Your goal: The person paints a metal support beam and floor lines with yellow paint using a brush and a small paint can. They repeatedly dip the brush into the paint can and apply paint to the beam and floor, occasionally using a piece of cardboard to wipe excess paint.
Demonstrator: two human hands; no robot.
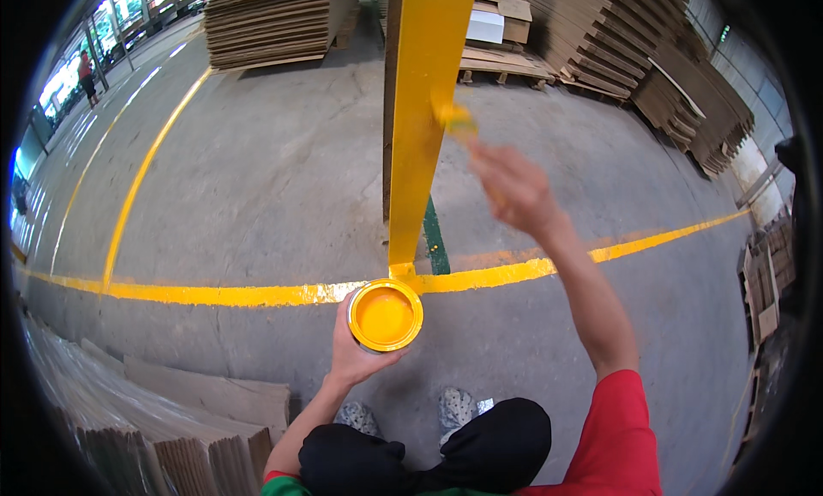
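An open can of yellow paint (385, 317) rests in my left hand (352, 345), whose fingers wrap round its side. My right hand (516, 187), blurred by motion, grips a paintbrush (459, 122) with yellow paint on its bristles. The brush tip meets the right edge of a tall yellow post (419, 127), which rises from the floor in front of me. The brush handle is mostly hidden in my fist. Below the post's foot, the can is held near the yellow floor line (231, 294).
Flat cardboard stacks stand at the back left (270, 24) and back right (617, 33). Plastic-wrapped cardboard (146, 419) lies at the near left. A green floor strip (435, 239) runs behind the post. Far left, a person (87, 78) stands.
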